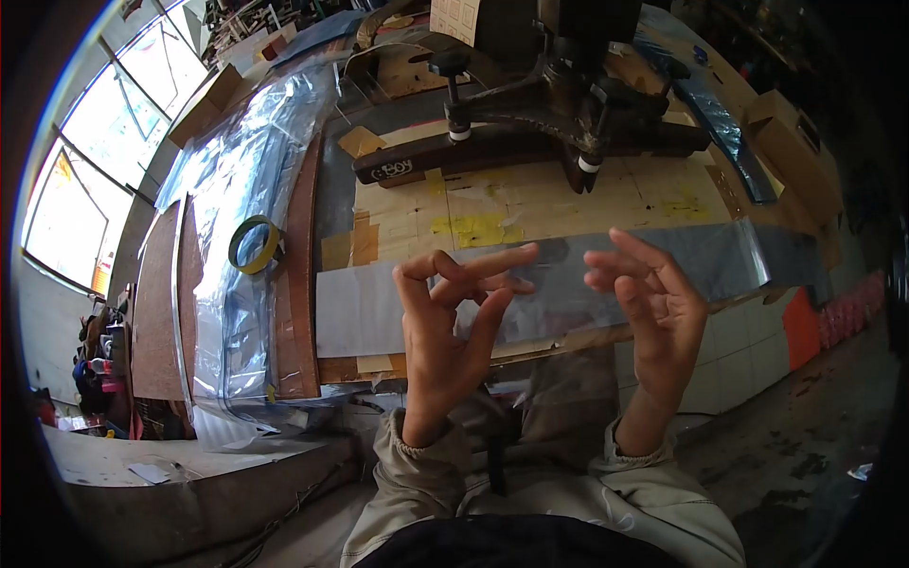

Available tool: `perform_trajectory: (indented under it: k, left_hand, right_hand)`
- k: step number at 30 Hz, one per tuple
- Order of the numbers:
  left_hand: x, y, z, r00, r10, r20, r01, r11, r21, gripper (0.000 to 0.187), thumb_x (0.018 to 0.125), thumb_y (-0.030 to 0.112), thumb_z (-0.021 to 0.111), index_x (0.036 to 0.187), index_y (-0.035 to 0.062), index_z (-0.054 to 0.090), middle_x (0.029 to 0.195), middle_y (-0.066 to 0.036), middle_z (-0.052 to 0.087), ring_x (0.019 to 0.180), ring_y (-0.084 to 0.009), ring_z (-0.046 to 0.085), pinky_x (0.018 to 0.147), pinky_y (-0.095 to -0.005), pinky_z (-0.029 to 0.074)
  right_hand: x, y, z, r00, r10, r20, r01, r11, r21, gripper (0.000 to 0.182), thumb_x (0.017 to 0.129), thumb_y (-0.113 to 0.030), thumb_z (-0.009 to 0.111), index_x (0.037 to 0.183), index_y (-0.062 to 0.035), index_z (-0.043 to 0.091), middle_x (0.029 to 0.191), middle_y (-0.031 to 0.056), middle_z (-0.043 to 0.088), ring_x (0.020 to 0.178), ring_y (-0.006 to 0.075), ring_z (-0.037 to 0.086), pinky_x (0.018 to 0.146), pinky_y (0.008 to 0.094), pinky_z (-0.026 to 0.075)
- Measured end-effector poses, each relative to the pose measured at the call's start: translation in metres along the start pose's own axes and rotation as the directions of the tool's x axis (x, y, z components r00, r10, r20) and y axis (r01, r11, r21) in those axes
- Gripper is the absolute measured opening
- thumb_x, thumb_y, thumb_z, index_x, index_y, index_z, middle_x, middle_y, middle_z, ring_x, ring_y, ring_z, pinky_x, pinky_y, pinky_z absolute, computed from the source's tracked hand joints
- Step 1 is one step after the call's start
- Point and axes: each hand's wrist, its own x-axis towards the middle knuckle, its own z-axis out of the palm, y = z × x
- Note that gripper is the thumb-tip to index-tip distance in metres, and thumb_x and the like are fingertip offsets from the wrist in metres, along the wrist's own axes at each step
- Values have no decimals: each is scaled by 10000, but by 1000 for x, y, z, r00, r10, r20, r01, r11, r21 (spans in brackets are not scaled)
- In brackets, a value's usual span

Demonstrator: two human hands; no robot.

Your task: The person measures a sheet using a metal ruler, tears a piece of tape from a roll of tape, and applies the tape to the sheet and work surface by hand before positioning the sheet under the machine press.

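My left hand (443, 327) is raised over the front edge of the work table, its thumb apart from its partly bent fingers. Nothing shows in it. To its right my right hand (661, 317) is also raised, palm turned inward, fingers loosely curled and apart, holding nothing that I can see. Behind and below both hands, a greyish smooth strip (559, 301) runs along the table's front edge. Past it lies a pale wooden board (559, 208) with yellow patches and bits of brown tape.
A dark metal machine with a long bar (530, 156) stands over the board. On the left, a tape roll (256, 244) rests on shiny plastic sheeting (241, 312) beside a brown board (156, 322). Cardboard boxes (791, 142) sit at the right, with a tiled surface (734, 350) below.
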Motion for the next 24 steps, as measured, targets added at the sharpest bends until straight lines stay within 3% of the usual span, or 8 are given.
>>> perform_trajectory:
  k: [3, 9, 15, 18, 24]
  left_hand:
    - [-1, 7, 2, 1000, 12, 5, -11, 1000, -26, 372, 909, -87, 541, 1055, 92, 249, 1132, -293, 630, 920, -253, 694, 827, -321, 531]
    - [0, 23, 3, 993, -116, 16, 118, 983, -143, 348, 904, -110, 524, 1113, 42, 292, 1145, -248, 644, 953, -229, 692, 820, -303, 541]
    - [7, 30, -2, 976, -218, -5, 218, 975, -43, 335, 947, -14, 535, 1258, -8, 409, 1027, -190, 703, 939, -209, 701, 727, -234, 523]
    - [8, 34, 4, 977, -178, -115, 172, 983, -60, 364, 938, 43, 579, 1268, -26, 442, 925, -229, 708, 792, -222, 713, 617, -220, 480]
    - [7, 40, 2, 975, -161, -150, 150, 985, -83, 326, 956, 68, 555, 1249, -20, 442, 894, -235, 707, 752, -208, 706, 620, -226, 484]
  right_hand:
    - [-1, -4, 3, 996, -71, -46, 69, 997, -27, 280, 900, -43, 651, 1167, 38, 619, 963, 170, 699, 808, 162, 672, 760, 276, 546]
    - [4, -11, 5, 992, -81, -93, 82, 997, 8, 272, 893, -22, 651, 1158, 32, 625, 899, 139, 697, 738, 127, 648, 668, 235, 535]
    - [15, -17, 6, 992, -107, -60, 106, 994, -29, 274, 891, -23, 651, 1161, 20, 629, 890, 131, 703, 725, 115, 646, 637, 230, 520]
    - [19, -17, 7, 990, -130, -52, 130, 991, -6, 272, 890, -22, 652, 1159, 14, 633, 872, 124, 707, 719, 110, 644, 623, 227, 512]
    - [20, -18, 8, 989, -143, -32, 142, 989, -31, 269, 890, -21, 650, 1157, 6, 637, 852, 114, 706, 704, 106, 643, 615, 217, 506]
